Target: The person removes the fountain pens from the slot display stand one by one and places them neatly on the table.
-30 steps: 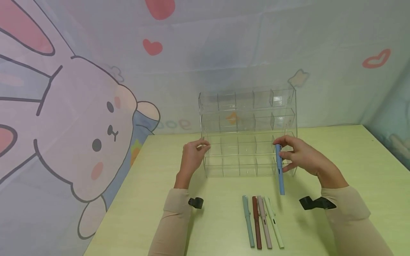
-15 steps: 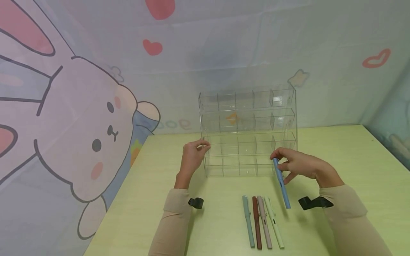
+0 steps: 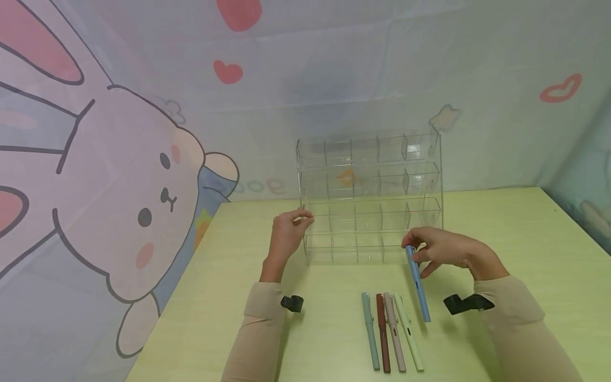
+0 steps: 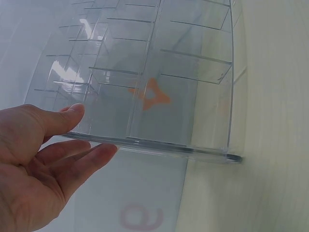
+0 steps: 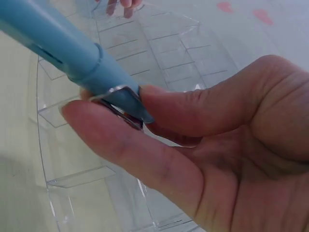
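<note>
The blue pen (image 3: pixel 417 284) hangs tilted just in front of the clear acrylic organizer (image 3: pixel 369 193), its capped clip end up at the lower right corner of the rack and its other end low over the tabletop (image 3: pixel 525 239), beside the row of pens. The right hand (image 3: pixel 441 249) pinches it at the clip end; in the right wrist view the thumb and forefinger (image 5: pixel 125 145) are pressed together on the metal clip. The left hand (image 3: pixel 286 236) holds the left edge of the organizer, thumb on one face of the side panel and the fingers (image 4: pixel 89 157) on the other, only lightly curled. Four more pens lie side by side on the tabletop nearer the person: a teal pen (image 3: pixel 369 329), a dark red pen (image 3: pixel 383 331), a pink pen (image 3: pixel 394 331) and a pale green pen (image 3: pixel 408 331). All the compartments of the organizer that can be seen hold nothing.
</note>
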`<state>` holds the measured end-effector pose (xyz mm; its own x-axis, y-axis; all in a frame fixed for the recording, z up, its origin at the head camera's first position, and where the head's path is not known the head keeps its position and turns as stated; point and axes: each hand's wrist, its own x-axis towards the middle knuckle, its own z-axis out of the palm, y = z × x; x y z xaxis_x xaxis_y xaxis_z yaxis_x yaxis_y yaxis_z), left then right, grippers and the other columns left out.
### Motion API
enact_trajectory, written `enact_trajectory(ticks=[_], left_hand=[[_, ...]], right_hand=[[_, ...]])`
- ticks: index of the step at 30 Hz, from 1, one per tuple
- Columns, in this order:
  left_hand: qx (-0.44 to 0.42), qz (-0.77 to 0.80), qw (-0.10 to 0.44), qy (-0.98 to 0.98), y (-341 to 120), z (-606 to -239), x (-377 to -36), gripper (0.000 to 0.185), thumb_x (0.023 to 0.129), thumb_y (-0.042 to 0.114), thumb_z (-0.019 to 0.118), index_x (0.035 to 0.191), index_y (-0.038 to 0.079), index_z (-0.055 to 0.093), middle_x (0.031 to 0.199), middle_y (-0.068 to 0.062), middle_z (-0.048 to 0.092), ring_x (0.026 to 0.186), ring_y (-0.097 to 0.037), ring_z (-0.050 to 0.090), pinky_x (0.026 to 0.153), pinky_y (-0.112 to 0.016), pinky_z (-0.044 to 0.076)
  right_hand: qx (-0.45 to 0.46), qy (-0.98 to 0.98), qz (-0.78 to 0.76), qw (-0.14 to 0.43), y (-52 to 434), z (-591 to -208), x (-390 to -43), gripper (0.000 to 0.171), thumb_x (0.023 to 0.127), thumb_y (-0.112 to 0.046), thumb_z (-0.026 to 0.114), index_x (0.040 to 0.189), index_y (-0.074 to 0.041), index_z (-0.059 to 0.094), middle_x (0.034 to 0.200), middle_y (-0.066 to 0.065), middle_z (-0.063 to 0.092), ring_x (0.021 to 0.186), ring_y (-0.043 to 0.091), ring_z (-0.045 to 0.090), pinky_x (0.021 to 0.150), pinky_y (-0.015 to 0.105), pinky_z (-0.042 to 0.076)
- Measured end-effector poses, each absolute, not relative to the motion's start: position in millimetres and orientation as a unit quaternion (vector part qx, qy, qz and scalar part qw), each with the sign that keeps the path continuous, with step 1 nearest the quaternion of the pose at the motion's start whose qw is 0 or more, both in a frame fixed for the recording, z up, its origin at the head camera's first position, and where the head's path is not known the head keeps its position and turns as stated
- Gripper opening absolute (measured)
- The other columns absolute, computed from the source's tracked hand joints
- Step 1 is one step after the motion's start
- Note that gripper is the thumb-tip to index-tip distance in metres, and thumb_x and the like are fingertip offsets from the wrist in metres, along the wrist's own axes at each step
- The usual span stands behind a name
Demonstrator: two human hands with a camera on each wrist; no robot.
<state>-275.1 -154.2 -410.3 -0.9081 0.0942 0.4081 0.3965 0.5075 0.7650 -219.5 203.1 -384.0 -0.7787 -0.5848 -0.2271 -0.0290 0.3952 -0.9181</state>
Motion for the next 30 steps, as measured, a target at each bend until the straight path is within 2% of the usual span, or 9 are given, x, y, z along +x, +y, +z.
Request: enact_trajectory(ticks=[4, 8, 13, 22, 24, 30], left_hand=[[-0.142, -0.470, 0.161, -0.856, -154.9, -410.2, -275.5, 0.008, 0.093, 0.011, 0.073, 0.097, 0.008, 0.078, 0.127, -0.024, 0.063, 0.102, -0.032, 0.071, 0.050, -0.022, 0.042], [-0.145, -0.465, 0.163, -0.858, -155.3, -410.2, -275.7, 0.008, 0.094, 0.012, 0.072, 0.098, 0.008, 0.078, 0.128, -0.023, 0.064, 0.102, -0.032, 0.070, 0.048, -0.023, 0.039], [-0.142, -0.462, 0.163, -0.860, -155.6, -409.2, -274.6, 0.008, 0.094, 0.013, 0.072, 0.098, 0.009, 0.078, 0.128, -0.021, 0.064, 0.102, -0.031, 0.071, 0.052, -0.023, 0.043], [-0.143, -0.470, 0.155, -0.857, -155.3, -410.2, -273.4, 0.008, 0.094, 0.011, 0.072, 0.099, 0.008, 0.078, 0.130, -0.022, 0.063, 0.102, -0.032, 0.071, 0.042, -0.022, 0.032], [-0.142, -0.468, 0.156, -0.858, -155.2, -410.0, -272.9, 0.008, 0.094, 0.011, 0.072, 0.098, 0.008, 0.078, 0.129, -0.022, 0.063, 0.102, -0.034, 0.070, 0.042, -0.022, 0.032], [-0.141, -0.462, 0.160, -0.861, -154.5, -409.7, -273.5, 0.008, 0.094, 0.012, 0.072, 0.098, 0.009, 0.078, 0.127, -0.022, 0.064, 0.103, -0.034, 0.070, 0.052, -0.024, 0.043]], right_hand=[[-0.198, 0.792, -0.505, 0.279, 201.1, -385.4, -220.5, 0.022, 0.095, 0.011, 0.057, 0.116, 0.010, 0.051, 0.102, 0.019, 0.053, 0.085, 0.028, 0.063, 0.075, 0.046, 0.060], [-0.196, 0.791, -0.502, 0.290, 200.4, -386.7, -220.6, 0.021, 0.092, 0.013, 0.060, 0.112, 0.009, 0.053, 0.101, 0.018, 0.054, 0.082, 0.030, 0.065, 0.075, 0.046, 0.060], [-0.204, 0.793, -0.485, 0.306, 199.6, -388.7, -220.4, 0.021, 0.091, 0.012, 0.063, 0.110, 0.009, 0.054, 0.099, 0.018, 0.054, 0.081, 0.030, 0.066, 0.075, 0.045, 0.060], [-0.210, 0.796, -0.461, 0.332, 199.3, -395.1, -217.5, 0.021, 0.092, 0.010, 0.063, 0.110, 0.011, 0.053, 0.102, 0.019, 0.055, 0.082, 0.029, 0.069, 0.077, 0.043, 0.060], [-0.210, 0.798, -0.456, 0.332, 199.0, -397.5, -217.6, 0.021, 0.091, 0.010, 0.064, 0.109, 0.010, 0.053, 0.101, 0.019, 0.055, 0.082, 0.029, 0.070, 0.076, 0.043, 0.060], [-0.205, 0.798, -0.454, 0.339, 195.8, -404.9, -219.9, 0.020, 0.091, 0.010, 0.063, 0.108, 0.011, 0.054, 0.100, 0.020, 0.057, 0.082, 0.030, 0.071, 0.075, 0.041, 0.060]])
